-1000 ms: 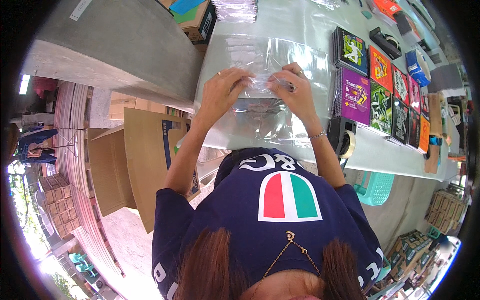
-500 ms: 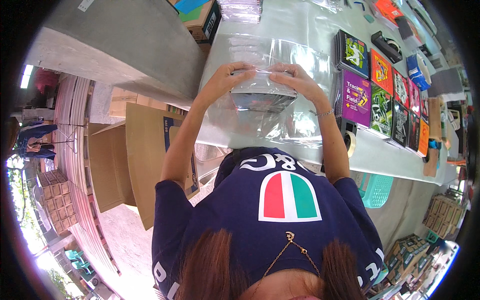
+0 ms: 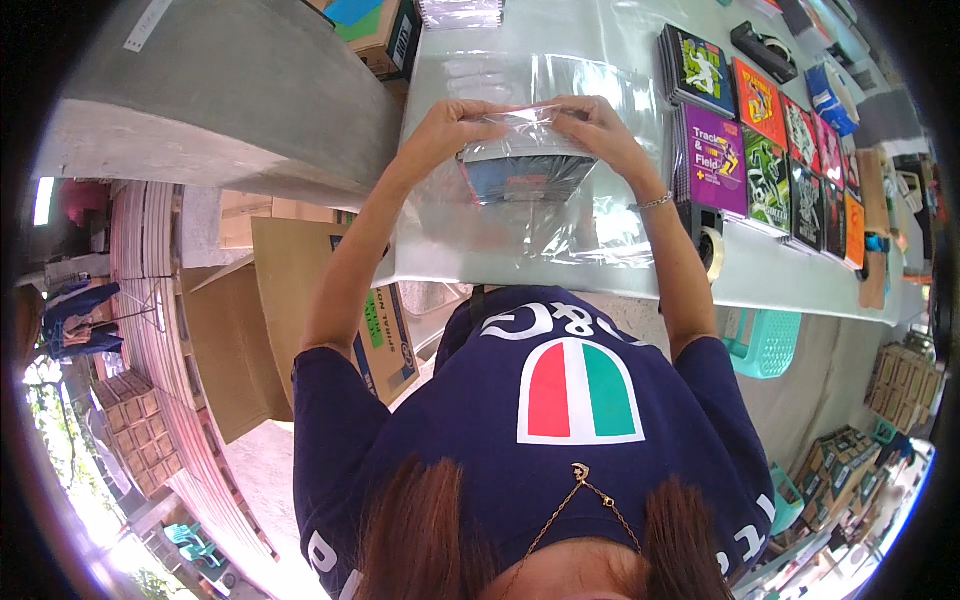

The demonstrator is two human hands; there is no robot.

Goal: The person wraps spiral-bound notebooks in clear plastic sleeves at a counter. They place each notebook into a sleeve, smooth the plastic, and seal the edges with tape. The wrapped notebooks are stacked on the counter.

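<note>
Near the far-left corner of the dark stack [image 3: 525, 182], pinches clear film [image 3: 533, 118] with left hand [image 3: 455, 130]; along the far edge, holds it bunched, probably light, slippery, best gripped by folds; near far-right, pinches likewise with right hand [image 3: 603, 130].

Left hand [image 3: 455, 130]: now turned further inward along the clear film [image 3: 528, 117].
Right hand [image 3: 600, 130]: uncurled, fingers straighter than a second ago.
Dark bundle [image 3: 528, 180]: shows more fully beneath the film.
</note>
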